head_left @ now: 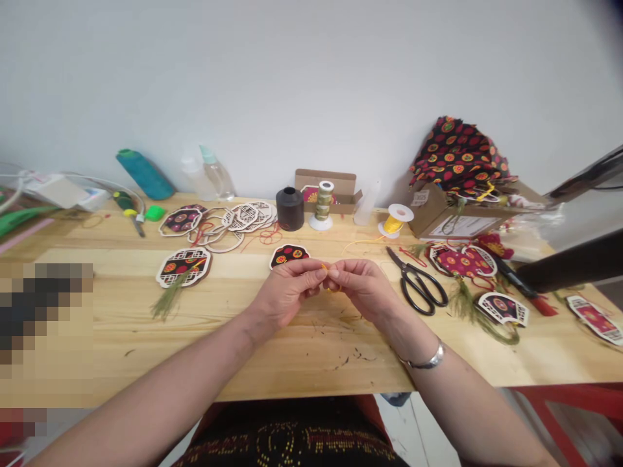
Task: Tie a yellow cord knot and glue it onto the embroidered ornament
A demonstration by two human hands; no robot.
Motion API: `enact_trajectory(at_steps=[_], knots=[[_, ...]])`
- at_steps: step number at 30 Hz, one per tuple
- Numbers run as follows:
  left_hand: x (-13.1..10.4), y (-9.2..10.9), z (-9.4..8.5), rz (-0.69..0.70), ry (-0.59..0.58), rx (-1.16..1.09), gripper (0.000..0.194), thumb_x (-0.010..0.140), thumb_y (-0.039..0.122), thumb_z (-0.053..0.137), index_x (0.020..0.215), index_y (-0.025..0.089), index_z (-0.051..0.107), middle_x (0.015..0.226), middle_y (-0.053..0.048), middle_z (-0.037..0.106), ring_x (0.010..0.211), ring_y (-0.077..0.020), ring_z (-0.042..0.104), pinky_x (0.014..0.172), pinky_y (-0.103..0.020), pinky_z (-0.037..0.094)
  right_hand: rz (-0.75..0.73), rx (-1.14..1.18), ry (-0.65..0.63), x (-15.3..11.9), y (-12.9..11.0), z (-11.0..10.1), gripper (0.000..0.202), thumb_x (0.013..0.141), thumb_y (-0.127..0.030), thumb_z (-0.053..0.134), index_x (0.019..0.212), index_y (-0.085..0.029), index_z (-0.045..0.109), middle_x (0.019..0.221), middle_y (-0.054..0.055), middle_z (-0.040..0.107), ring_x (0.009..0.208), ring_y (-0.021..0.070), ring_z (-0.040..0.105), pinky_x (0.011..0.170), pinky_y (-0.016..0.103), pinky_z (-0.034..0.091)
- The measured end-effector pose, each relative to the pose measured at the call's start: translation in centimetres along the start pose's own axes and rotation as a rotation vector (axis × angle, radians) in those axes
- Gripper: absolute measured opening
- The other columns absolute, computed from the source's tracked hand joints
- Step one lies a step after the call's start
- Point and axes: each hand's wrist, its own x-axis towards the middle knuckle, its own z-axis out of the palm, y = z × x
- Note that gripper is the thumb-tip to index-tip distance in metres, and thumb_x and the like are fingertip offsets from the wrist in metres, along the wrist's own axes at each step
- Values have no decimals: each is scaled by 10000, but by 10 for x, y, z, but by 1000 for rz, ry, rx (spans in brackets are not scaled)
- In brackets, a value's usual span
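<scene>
My left hand (296,285) and my right hand (357,285) meet over the middle of the table, thumbs and forefingers pinched close together. Between the fingertips shows a short piece of yellow cord (325,266), pinched by both hands; most of it is hidden. Just behind my left hand lies a fabric-covered ornament piece (289,253), black with red and orange flowers, partly covered by the hand. To the right of my right hand rest black-handled scissors (417,285). A spool of yellow cord (393,224) stands behind, its loose end trailing left on the table.
Wooden frames (250,216) and a tasselled ornament (185,267) lie at left. A black thread cone (290,209) and an olive thread spool (322,206) stand at the back. At right are a cardboard box (438,214) under patterned fabric (460,155), and more ornaments (503,309).
</scene>
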Motion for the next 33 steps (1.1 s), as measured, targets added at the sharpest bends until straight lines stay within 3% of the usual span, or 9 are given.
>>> enact_trajectory(at_steps=[5, 11, 14, 18, 22, 26, 29, 33], knots=[[-1, 1, -2, 9, 2, 17, 98, 623, 201, 763, 703, 161, 723, 621, -5, 622, 572, -78, 513, 536, -220, 344, -17, -48, 14, 0, 3, 2, 120, 664, -263, 719, 640, -150, 684, 600, -3, 627, 586, 81, 506, 612, 241, 367], [-1, 8, -1, 59, 28, 118, 94, 627, 216, 753, 663, 138, 716, 961, -30, 580, 596, -38, 451, 520, -215, 323, -99, -303, 64, -5, -6, 6, 149, 707, -310, 690, 718, -161, 678, 673, 4, 648, 631, 101, 543, 641, 261, 420], [-2, 13, -3, 72, -7, 247, 126, 675, 258, 720, 707, 136, 717, 815, -15, 594, 525, -31, 355, 481, -216, 263, -172, -358, 124, -6, -11, 6, 179, 739, -340, 662, 805, -174, 675, 786, 31, 676, 706, 127, 579, 669, 284, 448], [-4, 23, -6, 124, 10, 498, 162, 706, 308, 691, 689, 146, 697, 534, 40, 516, 489, -56, 348, 487, -221, 268, -212, -382, 14, -4, -14, 2, 205, 737, -316, 673, 912, -210, 682, 904, 41, 666, 802, 141, 586, 738, 316, 472], [-7, 29, -5, 75, -98, 647, 129, 702, 286, 689, 753, 173, 721, 692, -6, 669, 627, -107, 530, 615, -239, 386, -260, -418, -56, -2, -15, -5, 203, 723, -284, 694, 923, -247, 705, 852, 16, 592, 760, 114, 545, 682, 278, 484], [-7, 29, -4, -21, -251, 705, 150, 711, 289, 678, 784, 169, 733, 795, -37, 712, 738, -140, 584, 702, -257, 413, -229, -363, -253, -2, -17, -11, 202, 737, -236, 685, 935, -266, 714, 813, 3, 549, 691, 88, 539, 627, 248, 495], [-8, 29, -3, -76, -298, 692, 126, 705, 269, 679, 760, 169, 732, 744, -25, 704, 681, -123, 569, 649, -243, 405, -210, -325, -339, -3, -17, -13, 179, 750, -187, 671, 906, -257, 723, 795, -2, 554, 649, 79, 564, 619, 253, 507], [-8, 30, -3, -112, -364, 635, 124, 719, 263, 664, 734, 157, 726, 618, -1, 641, 546, -78, 470, 533, -215, 338, -234, -322, -356, -4, -17, -13, 156, 755, -156, 663, 861, -249, 729, 779, -6, 577, 630, 78, 580, 616, 255, 513]])
